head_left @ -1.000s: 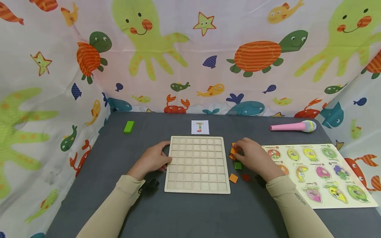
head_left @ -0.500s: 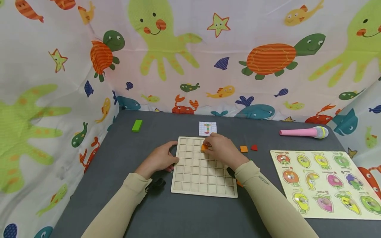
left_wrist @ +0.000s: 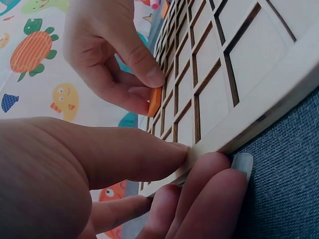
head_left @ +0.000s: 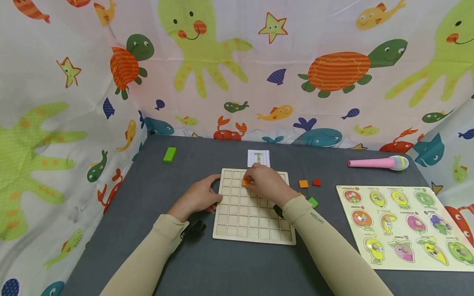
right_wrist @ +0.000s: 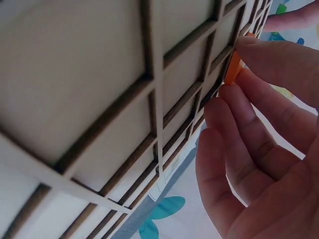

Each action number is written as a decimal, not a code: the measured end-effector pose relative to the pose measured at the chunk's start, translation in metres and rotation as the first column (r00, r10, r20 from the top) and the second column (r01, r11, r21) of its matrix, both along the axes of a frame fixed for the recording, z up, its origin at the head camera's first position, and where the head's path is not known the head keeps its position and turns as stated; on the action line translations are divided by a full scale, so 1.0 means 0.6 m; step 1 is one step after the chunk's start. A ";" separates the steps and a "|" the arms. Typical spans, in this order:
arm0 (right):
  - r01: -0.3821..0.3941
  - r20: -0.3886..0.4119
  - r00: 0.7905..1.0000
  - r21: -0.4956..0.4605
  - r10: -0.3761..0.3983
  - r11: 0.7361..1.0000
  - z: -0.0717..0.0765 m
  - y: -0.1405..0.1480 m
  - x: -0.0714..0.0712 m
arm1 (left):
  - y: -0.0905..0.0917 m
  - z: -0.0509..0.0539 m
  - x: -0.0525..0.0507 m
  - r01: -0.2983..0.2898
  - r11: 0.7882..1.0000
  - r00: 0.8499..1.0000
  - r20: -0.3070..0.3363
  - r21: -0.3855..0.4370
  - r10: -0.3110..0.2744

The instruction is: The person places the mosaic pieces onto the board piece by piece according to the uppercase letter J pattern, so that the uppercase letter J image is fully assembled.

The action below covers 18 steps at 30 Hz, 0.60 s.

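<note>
With the grid board bare wherever its cells show, the work looks barely begun: the left hand grips its left edge, the right hand pinches an orange tile at its far part, and loose tiles lie to its right.

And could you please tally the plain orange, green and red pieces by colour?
Orange: 3 (held orange tile, loose orange tile, half-hidden orange tile)
Green: 2 (green tile, green block)
Red: 1 (red piece)
Total: 6 visible; right sleeve may hide more.

Orange tile partly behind fingers
</note>
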State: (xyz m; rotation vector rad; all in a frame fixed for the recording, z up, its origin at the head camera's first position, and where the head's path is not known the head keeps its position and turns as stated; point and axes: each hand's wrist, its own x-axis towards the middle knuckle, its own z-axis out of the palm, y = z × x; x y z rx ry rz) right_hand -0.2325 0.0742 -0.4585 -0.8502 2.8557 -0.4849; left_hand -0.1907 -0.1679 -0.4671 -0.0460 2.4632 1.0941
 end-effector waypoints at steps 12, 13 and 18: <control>-0.002 0.001 1.000 -0.024 0.002 1.000 0.001 0.001 0.003 | 0.003 0.003 0.000 -0.001 1.000 1.000 0.000 0.011 0.001; -0.002 0.006 1.000 -0.027 0.002 1.000 0.001 0.002 0.004 | 0.004 0.003 0.000 0.000 1.000 1.000 -0.001 0.010 0.000; 0.048 0.039 0.998 -0.065 -0.046 0.997 0.005 0.019 0.014 | -0.002 -0.001 0.002 -0.005 1.000 1.000 0.000 0.013 0.005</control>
